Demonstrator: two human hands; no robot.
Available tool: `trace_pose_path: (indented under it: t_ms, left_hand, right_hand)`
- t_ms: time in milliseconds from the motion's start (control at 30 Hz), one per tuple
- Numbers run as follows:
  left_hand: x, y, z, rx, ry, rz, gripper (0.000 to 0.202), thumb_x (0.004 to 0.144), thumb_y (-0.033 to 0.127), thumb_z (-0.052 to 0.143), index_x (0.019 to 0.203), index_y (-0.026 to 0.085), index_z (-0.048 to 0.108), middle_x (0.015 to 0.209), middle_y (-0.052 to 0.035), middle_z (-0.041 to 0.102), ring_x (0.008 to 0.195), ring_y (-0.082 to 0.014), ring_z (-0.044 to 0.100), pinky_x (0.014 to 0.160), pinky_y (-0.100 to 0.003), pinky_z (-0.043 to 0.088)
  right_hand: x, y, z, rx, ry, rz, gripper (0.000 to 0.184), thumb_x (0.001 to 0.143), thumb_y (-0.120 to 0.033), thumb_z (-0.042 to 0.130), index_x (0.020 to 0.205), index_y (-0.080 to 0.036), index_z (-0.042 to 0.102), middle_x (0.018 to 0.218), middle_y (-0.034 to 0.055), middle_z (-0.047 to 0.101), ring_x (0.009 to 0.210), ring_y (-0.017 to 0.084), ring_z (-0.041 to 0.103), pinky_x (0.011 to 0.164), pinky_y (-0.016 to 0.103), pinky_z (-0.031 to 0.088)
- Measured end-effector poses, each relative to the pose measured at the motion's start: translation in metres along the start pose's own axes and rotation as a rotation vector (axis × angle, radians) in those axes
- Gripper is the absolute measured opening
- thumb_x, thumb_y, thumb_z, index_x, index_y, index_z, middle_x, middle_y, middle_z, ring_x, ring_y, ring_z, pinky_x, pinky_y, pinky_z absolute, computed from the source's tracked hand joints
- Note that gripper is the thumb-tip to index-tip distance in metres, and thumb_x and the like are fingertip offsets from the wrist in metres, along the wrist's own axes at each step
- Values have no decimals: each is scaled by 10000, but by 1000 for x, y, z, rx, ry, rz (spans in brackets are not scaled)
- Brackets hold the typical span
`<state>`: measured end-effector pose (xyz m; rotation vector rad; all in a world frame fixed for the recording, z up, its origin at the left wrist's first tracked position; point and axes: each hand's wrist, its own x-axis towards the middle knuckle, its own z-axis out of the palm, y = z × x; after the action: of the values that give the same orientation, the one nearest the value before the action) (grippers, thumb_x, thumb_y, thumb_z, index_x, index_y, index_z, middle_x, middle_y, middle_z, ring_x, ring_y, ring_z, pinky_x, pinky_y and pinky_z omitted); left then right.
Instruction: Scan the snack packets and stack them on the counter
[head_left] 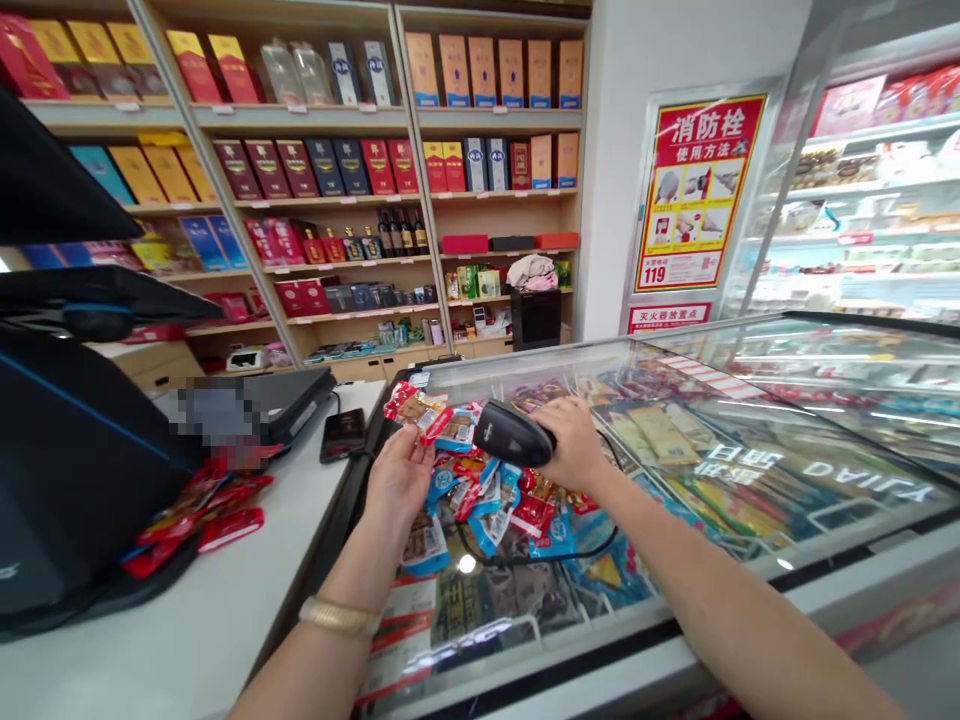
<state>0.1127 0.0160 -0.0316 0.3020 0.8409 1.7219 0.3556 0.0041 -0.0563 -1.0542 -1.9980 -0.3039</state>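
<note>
My right hand (576, 440) is wrapped round a black barcode scanner (514, 434), whose head points left. Its dark cable loops over the glass lid below. Pinched in the fingers of my left hand (401, 470) is a red snack packet (418, 410) with a clear window showing brown food. The scanner's head is a short way to the right of this packet. Under both hands, blue and red snack packets (495, 500) lie in a loose pile on the glass top of a chest freezer (480, 640).
On the white counter (300, 540) at left, a black terminal (67, 450) stands beside more red packets (199, 520). A phone (343, 435) lies near the counter's edge. Shelves of boxes and bottles (401, 232) line the back wall; a lit display fridge (885, 210) is at right.
</note>
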Motion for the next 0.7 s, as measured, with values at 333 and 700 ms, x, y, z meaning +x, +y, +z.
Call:
trace_pose_path:
  t_ms: [333,700]
  left_hand:
    - [-11,-13,-2,46,-99,58,250,711,-57,674,630,162,584,629,16,678,658,-91,683,715,-210,580]
    - [-6,-19,-9,89,-168,84,255,608,-13,780,643,169,605,668,19,683,721,-113,694,788,-260,593]
  right_hand:
    - [4,-9,-2,44,-62,39,364,648,-320,706,995,-218,749,912,60,786,912,252,603,869,415,290]
    - [5,-8,-3,24,-109,61,353,655,-334,727,989,-222,746,921,65,778,940,259,599,872,418,301]
